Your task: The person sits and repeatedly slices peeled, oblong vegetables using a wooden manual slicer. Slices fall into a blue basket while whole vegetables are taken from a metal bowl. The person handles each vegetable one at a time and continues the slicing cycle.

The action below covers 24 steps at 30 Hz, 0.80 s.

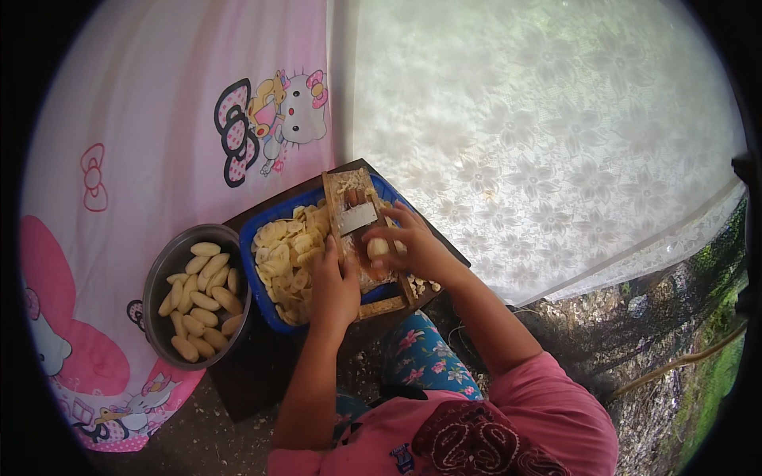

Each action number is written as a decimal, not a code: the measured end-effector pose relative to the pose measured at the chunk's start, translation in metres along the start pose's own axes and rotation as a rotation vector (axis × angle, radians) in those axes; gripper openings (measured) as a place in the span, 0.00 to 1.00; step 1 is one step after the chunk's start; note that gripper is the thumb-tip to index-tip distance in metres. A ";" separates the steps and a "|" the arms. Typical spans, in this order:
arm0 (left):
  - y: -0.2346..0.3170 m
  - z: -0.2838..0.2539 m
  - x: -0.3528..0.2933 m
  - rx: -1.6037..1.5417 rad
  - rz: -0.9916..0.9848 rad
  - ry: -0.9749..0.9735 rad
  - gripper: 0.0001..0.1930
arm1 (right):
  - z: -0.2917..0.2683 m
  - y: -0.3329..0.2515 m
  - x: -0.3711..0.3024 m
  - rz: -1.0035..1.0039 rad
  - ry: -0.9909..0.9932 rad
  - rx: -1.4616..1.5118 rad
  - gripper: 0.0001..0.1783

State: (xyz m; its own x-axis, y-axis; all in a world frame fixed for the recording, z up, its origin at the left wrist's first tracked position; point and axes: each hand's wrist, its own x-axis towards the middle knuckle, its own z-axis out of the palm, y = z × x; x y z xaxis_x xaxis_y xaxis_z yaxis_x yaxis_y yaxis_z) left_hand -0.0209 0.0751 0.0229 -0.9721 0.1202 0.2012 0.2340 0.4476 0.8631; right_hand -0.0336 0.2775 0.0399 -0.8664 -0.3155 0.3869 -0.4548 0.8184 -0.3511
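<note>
My left hand (334, 292) grips the left edge of a wooden slicer (349, 184), its fingers along the frame. A pale, flat blade plate (357, 218) lies across the middle of the slicer. My right hand (421, 247) is curved over a peeled banana (377, 247) on the slicing face, just nearer to me than the blade; the fingers are slightly blurred. Under the slicer stands a blue plastic basin (248, 275), and many thin banana slices (287, 255) are heaped in it. The slicer hides the basin's right part.
At the left a round metal bowl (153, 278) contains several peeled bananas (204, 303). A dark table (452, 266) supports the basin. Scraps (421, 285) lie at its right. A pink patterned curtain (182, 95) and a white lace curtain (508, 143) hang behind.
</note>
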 end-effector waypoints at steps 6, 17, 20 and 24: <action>-0.005 0.003 0.003 -0.020 0.058 0.026 0.27 | 0.013 0.035 0.066 0.135 0.135 0.087 0.30; 0.003 -0.002 0.001 0.014 -0.031 0.010 0.27 | 0.007 -0.001 0.008 0.047 0.057 0.037 0.29; 0.002 0.001 0.000 0.030 -0.023 -0.005 0.27 | 0.012 0.021 0.054 0.116 0.152 0.022 0.29; 0.006 -0.004 0.001 0.039 -0.044 -0.031 0.27 | 0.013 0.030 0.080 0.199 0.147 0.080 0.30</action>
State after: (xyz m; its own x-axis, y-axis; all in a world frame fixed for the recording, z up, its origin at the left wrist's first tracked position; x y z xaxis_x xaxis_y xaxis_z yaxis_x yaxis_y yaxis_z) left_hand -0.0205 0.0746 0.0296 -0.9808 0.1269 0.1481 0.1917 0.4870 0.8521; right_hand -0.1195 0.2704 0.0490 -0.9042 -0.0739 0.4206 -0.2978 0.8151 -0.4969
